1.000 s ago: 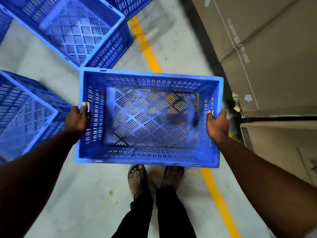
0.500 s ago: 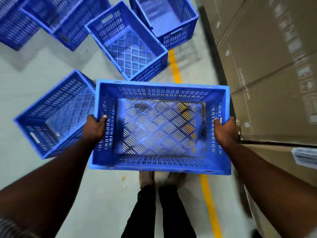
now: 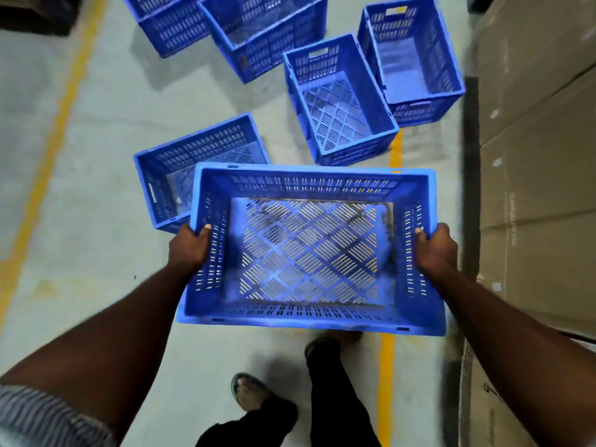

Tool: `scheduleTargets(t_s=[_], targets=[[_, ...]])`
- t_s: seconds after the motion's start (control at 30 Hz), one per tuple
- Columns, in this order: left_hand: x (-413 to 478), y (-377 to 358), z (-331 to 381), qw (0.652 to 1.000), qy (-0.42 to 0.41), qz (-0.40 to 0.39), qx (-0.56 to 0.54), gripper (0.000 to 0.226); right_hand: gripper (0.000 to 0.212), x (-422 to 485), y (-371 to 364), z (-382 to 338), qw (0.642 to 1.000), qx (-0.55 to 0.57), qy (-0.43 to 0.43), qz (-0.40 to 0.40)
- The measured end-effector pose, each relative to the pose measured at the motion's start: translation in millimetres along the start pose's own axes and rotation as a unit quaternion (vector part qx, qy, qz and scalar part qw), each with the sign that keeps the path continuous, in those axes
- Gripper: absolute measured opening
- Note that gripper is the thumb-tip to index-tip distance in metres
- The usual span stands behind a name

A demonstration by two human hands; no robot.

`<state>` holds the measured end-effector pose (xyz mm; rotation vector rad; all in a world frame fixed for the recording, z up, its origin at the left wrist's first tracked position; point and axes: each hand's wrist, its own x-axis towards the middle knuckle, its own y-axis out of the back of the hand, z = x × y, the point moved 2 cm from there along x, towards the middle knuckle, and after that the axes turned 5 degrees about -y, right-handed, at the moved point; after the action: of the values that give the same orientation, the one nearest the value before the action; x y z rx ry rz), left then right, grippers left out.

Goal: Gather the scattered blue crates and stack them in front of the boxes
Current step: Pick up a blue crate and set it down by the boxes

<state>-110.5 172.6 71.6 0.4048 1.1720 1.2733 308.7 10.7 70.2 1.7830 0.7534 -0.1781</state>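
Blue crate [image 3: 309, 253] farther forward now, slotted, grimy, in the grip of left hand [image 3: 188, 250], right hand [image 3: 435, 250]

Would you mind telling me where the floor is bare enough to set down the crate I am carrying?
The widest bare floor lies between the left yellow line and the nearest floor crate. A narrower strip runs along the cardboard boxes, beside the right yellow line. Ahead it is crowded: four more crates cluster there.
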Motion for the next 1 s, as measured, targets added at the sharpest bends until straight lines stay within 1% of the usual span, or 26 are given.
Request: scheduleTargets(t_s=[0.1,0.27,0.37,0.4,0.47,0.5,0.6,0.73,0.9,1.0], targets=[[-10.7,28.7,-47.2,0.999,0.029,0.014,-0.016,0.048,0.033,-29.8,-21.5,-24.0,0.998,-0.012,0.050,-0.025],[-30.1,83.5,-139.7,0.995,0.082,0.040,-0.039,0.049,0.034,-98.3,-65.3,-73.6,0.993,-0.034,0.111,-0.035],[-46.8,120.7,-197.3,0.989,0.118,0.057,-0.071,0.049,0.041,-146.0,-93.9,-109.0,0.985,-0.045,0.156,-0.051],[-49.1,124.1,-205.4,0.988,0.123,0.060,-0.077,0.050,0.043,-154.8,-94.7,-117.3,0.985,-0.041,0.158,-0.050],[-67.5,157.7,-260.7,0.978,0.162,0.080,-0.107,0.051,0.046,-199.2,-128.1,-145.6,0.977,-0.059,0.195,-0.066],[-68.0,155.5,-265.4,0.977,0.162,0.080,-0.117,0.051,0.046,-202.9,-125.9,-152.1,0.977,-0.060,0.197,-0.058],[-95.6,193.3,-339.0,0.958,0.214,0.115,-0.155,0.050,0.045,-265.0,-169.8,-195.8,0.961,-0.079,0.252,-0.079],[-128.2,229.0,-430.3,0.927,0.280,0.165,-0.188,0.053,0.044,-344.8,-231.5,-253.7,0.927,-0.110,0.341,-0.113],[-163.0,260.0,-512.5,0.882,0.352,0.233,-0.211,0.050,0.040,-421.7,-304.7,-304.7,0.879,-0.137,0.433,-0.147],[-176.1,279.0,-551.9,0.855,0.393,0.265,-0.211,0.048,0.041,-462.4,-350.5,-334.1,0.856,-0.147,0.464,-0.174]])
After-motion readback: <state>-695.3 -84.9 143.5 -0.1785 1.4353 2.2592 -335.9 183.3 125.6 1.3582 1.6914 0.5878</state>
